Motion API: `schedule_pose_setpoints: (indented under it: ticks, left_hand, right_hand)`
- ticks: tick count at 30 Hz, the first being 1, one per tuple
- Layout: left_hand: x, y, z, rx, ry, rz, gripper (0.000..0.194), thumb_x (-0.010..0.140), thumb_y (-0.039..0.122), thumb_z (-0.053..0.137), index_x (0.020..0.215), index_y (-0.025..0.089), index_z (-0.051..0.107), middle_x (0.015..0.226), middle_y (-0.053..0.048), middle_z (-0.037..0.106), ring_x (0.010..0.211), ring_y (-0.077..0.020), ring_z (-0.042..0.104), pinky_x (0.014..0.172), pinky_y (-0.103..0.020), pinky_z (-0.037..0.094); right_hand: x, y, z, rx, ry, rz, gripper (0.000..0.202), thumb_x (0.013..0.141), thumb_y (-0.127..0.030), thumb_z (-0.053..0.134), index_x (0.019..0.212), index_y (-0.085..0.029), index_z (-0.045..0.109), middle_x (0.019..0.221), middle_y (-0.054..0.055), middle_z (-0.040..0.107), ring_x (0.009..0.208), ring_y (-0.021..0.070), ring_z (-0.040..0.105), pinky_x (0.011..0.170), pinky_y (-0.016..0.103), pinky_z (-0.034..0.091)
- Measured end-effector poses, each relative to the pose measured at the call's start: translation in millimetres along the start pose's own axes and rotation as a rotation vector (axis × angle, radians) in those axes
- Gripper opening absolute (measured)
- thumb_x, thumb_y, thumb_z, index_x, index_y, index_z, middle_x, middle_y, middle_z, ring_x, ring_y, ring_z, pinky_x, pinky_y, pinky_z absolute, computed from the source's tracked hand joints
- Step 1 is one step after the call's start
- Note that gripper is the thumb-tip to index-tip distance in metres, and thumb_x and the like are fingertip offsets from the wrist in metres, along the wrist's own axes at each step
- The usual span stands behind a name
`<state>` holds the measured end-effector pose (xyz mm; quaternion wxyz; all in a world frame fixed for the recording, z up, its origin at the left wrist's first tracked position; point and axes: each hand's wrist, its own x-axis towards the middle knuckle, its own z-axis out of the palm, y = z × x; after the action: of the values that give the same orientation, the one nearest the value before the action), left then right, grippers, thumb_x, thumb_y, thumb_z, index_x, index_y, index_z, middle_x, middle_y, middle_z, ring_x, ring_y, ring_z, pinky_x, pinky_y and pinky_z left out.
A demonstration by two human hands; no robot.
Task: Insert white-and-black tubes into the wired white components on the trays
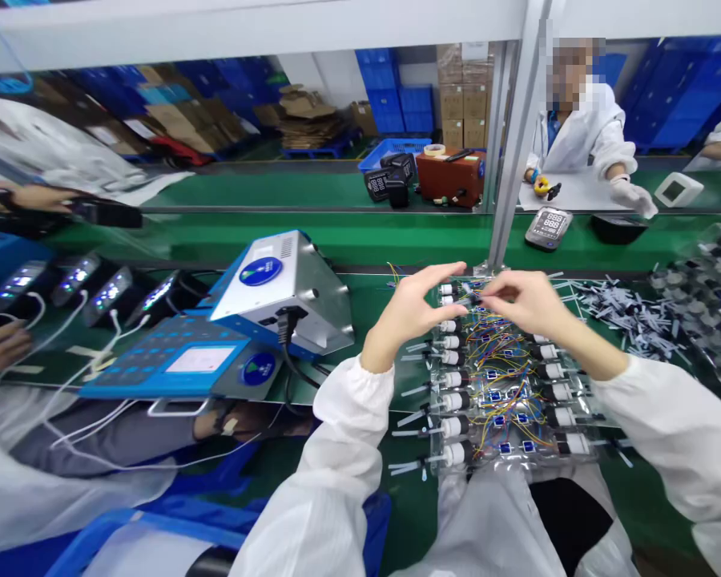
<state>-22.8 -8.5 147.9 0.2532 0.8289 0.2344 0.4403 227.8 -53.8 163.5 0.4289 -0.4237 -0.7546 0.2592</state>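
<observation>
White sleeves (342, 449) of the wearer lie nearest the camera, reaching to two bare hands above a green tabletop (366, 296). Fingers of the right hand (522, 298) are pinched narrow on a small part (473, 297) (too small to make out). The left hand (413, 308) is held wide, thumb and fingers in a C just beside that part. Below them, clear plastic trays (510, 429) carry rows of white cylinders (454, 401) with black ends, with yellow, red and blue wires (505, 353) tangled between. Right of these is a heap of pale strips (637, 316); left, a blue and grey machine (276, 288). Farther off, across the tabletop, stand a reddish-brown box (450, 180) and a person in a white coat (586, 124) (one hand gloved) near a display unit (549, 227).
</observation>
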Motion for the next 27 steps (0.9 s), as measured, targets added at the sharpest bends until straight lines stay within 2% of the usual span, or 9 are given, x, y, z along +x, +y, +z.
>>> schedule_pose_setpoints:
  ticks: [2, 4, 8, 10, 13, 17, 20, 22, 27]
  left_hand:
    - [8, -11, 0.7, 0.007, -0.058, -0.009, 0.055, 0.081, 0.045, 0.085, 0.128, 0.020, 0.073, 0.118, -0.011, 0.078, 0.104, -0.0255, 0.074, 0.093, -0.037, 0.059]
    - [5, -35, 1.7, -0.020, -0.044, -0.087, 0.036, 0.084, 0.044, 0.082, 0.109, 0.017, 0.080, 0.099, -0.010, 0.081, 0.081, -0.0207, 0.075, 0.077, -0.031, 0.060]
    - [-25, -95, 9.4, -0.214, 0.087, -0.395, 0.027, 0.083, 0.041, 0.081, 0.086, 0.014, 0.079, 0.069, -0.005, 0.075, 0.048, -0.0119, 0.059, 0.049, -0.024, 0.046]
    - [-41, -118, 17.5, -0.309, 0.171, -0.507, 0.028, 0.077, 0.039, 0.085, 0.086, 0.014, 0.077, 0.066, -0.005, 0.074, 0.049, -0.0113, 0.057, 0.048, -0.023, 0.044]
    - [-55, -140, 29.5, -0.350, 0.248, -0.581, 0.030, 0.074, 0.037, 0.087, 0.088, 0.013, 0.077, 0.072, -0.005, 0.075, 0.055, -0.0114, 0.059, 0.054, -0.023, 0.047]
    - [-59, -148, 36.3, -0.349, 0.278, -0.589, 0.040, 0.076, 0.037, 0.087, 0.107, 0.013, 0.078, 0.083, -0.007, 0.077, 0.070, -0.0142, 0.067, 0.068, -0.025, 0.052]
    - [-61, -146, 37.3, -0.362, 0.263, -0.570, 0.065, 0.077, 0.036, 0.086, 0.135, 0.015, 0.065, 0.081, -0.003, 0.074, 0.074, -0.0142, 0.068, 0.072, -0.025, 0.053]
    - [-63, -144, 38.3, -0.358, 0.245, -0.568, 0.073, 0.078, 0.035, 0.087, 0.143, 0.017, 0.059, 0.078, -0.001, 0.073, 0.072, -0.0134, 0.067, 0.071, -0.024, 0.053]
    - [-66, -142, 42.0, -0.260, 0.178, -0.587, 0.030, 0.083, 0.039, 0.081, 0.101, 0.015, 0.077, 0.082, -0.005, 0.075, 0.058, -0.0113, 0.063, 0.055, -0.023, 0.049]
  right_hand:
    - [15, 7, 35, 0.082, 0.038, -0.032, 0.010, 0.087, -0.029, 0.075, 0.086, -0.019, 0.075, 0.089, 0.005, 0.078, 0.081, 0.0194, 0.074, 0.078, 0.034, 0.062]
    - [24, 22, 64, 0.216, 0.082, 0.007, 0.012, 0.088, -0.031, 0.074, 0.087, -0.019, 0.073, 0.088, 0.005, 0.078, 0.080, 0.0194, 0.074, 0.077, 0.034, 0.062]
    - [29, 69, 100, 0.440, 0.123, 0.188, 0.017, 0.089, -0.036, 0.071, 0.089, -0.020, 0.066, 0.082, 0.003, 0.075, 0.078, 0.0196, 0.075, 0.076, 0.034, 0.063]
    - [27, 91, 110, 0.315, 0.130, 0.206, 0.013, 0.091, -0.032, 0.068, 0.087, -0.020, 0.065, 0.081, 0.003, 0.073, 0.077, 0.0192, 0.072, 0.076, 0.034, 0.061]
    - [21, 112, 116, -0.045, 0.010, 0.019, 0.010, 0.095, -0.022, 0.062, 0.089, -0.019, 0.069, 0.090, 0.006, 0.072, 0.087, 0.0200, 0.067, 0.085, 0.037, 0.057]
    - [10, 118, 118, -0.391, -0.228, -0.250, 0.024, 0.096, -0.008, 0.055, 0.107, -0.019, 0.074, 0.108, 0.010, 0.069, 0.105, 0.0239, 0.058, 0.097, 0.041, 0.050]
    - [7, 118, 119, -0.516, -0.284, -0.284, 0.026, 0.098, -0.010, 0.054, 0.112, -0.020, 0.073, 0.111, 0.011, 0.067, 0.105, 0.0252, 0.054, 0.095, 0.040, 0.048]
    - [8, 117, 118, -0.531, -0.290, -0.263, 0.020, 0.102, -0.016, 0.053, 0.111, -0.020, 0.071, 0.107, 0.010, 0.068, 0.100, 0.0248, 0.053, 0.092, 0.039, 0.047]
    - [9, 111, 113, -0.487, -0.248, -0.219, 0.011, 0.104, -0.022, 0.053, 0.104, -0.020, 0.064, 0.102, 0.009, 0.067, 0.100, 0.0244, 0.055, 0.091, 0.039, 0.046]
